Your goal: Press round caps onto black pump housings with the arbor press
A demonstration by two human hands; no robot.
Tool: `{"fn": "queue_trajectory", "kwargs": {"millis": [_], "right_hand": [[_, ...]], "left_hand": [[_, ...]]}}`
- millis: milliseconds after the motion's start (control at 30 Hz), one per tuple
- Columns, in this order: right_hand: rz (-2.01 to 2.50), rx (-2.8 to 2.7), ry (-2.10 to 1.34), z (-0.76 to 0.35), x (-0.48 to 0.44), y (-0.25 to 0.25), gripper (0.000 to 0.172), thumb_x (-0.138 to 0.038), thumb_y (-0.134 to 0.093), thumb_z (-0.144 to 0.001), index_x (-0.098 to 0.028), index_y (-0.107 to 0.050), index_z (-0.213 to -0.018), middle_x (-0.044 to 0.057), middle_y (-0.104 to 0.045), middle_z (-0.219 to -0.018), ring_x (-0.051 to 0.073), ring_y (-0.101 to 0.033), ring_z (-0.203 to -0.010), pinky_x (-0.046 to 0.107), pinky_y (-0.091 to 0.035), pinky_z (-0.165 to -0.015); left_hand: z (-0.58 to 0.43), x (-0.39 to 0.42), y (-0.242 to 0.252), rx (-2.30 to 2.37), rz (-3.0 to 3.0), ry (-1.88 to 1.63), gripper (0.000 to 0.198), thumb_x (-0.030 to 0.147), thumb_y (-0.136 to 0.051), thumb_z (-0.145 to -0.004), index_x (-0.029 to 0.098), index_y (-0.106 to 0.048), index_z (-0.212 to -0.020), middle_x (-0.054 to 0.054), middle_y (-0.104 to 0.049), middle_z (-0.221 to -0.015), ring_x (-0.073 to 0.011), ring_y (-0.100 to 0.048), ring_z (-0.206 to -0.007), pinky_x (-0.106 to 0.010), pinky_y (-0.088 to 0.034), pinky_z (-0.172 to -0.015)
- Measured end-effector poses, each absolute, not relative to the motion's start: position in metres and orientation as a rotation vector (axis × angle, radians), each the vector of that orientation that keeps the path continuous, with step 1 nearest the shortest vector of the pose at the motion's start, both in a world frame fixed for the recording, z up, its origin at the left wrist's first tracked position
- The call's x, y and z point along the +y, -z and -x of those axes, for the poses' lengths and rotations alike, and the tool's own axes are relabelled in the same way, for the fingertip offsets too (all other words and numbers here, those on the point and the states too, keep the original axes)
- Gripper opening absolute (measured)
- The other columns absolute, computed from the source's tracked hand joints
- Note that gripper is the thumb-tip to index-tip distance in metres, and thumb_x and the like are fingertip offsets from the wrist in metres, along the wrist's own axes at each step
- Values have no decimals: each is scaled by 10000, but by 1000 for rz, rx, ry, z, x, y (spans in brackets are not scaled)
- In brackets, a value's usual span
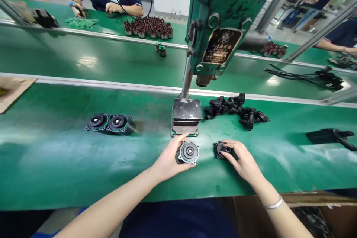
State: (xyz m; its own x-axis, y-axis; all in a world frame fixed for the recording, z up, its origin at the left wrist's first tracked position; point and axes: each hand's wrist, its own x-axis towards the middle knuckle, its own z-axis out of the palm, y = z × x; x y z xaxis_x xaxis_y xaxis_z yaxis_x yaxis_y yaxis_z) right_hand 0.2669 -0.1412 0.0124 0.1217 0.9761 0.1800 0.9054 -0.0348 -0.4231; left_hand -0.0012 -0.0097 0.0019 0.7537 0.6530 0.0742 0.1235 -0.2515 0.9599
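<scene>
L hand [170,160] is cupped round a round motor unit [189,153], thumb over the top and fingers mostly hidden behind it. The unit's disc face w/ green ring is tipped toward the camera. It sits low on the green counter [55,163], just in front of the press base [186,116]. R hand [243,160] is just beside it, fingers curled down over a black cap [221,150] that rests on the counter. The cap is near the unit but apart from it. Thin bracelet [275,203] on the R wrist. Green press [220,26] stands above the base. Pile of black parts [237,111] lies right of the base, and a lone black part [330,136] lies far right. Two more units [110,123] lie touching side by side, well to the left. On the far side, a co-worker's hand [113,7] rests near copper-wound stators [149,26].
</scene>
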Motion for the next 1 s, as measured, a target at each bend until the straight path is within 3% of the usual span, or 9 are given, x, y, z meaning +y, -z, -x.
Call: {"fn": "queue_trajectory", "kwargs": {"millis": [100, 267, 467, 1000], "right_hand": [[1999, -1712, -177, -251, -125, -29, 271, -387, -527, -859, -136, -568, -953, 22, -607, -1123, 32, -604, -1033, 154, -527, -899], [1816, -1777, -152, -196, -99, -73, 208, -318, -592, -825, -141, -538, -920, -24, -622, -1072, -36, -602, -976, 43, -493, -842], [1711, -2007, 24, -166, -92, -73, 226, -298, -611, -812, -145, -537, -961, -10, -608, -1063, 7, -583, -1022, 117, -512, -868], [1719, -2083, 53, -165, -92, -74, 239, -275, -616, -807, -129, -512, -965, 23, -597, -1086, 30, -577, -1058, 130, -532, -875]], "left_hand": [[-2, -11, -1, 635, -1638, -502, 924, 262, -837, -646, 229, -288, -1389, -134, -560, -1300, -280, -549, -1233, -473, -430, -1076], [-4, -12, -2, 635, -1657, -487, 844, 313, -856, -618, 230, -387, -1314, -112, -562, -1323, -275, -534, -1252, -453, -433, -1078], [-2, -12, -1, 648, -1812, -529, 784, 391, -828, -648, 220, -430, -1301, -105, -579, -1299, -280, -566, -1198, -444, -466, -1036], [-2, -9, -1, 549, -1837, -578, 734, 352, -806, -689, 221, -418, -1298, -100, -590, -1283, -259, -577, -1181, -416, -485, -1019]]}}
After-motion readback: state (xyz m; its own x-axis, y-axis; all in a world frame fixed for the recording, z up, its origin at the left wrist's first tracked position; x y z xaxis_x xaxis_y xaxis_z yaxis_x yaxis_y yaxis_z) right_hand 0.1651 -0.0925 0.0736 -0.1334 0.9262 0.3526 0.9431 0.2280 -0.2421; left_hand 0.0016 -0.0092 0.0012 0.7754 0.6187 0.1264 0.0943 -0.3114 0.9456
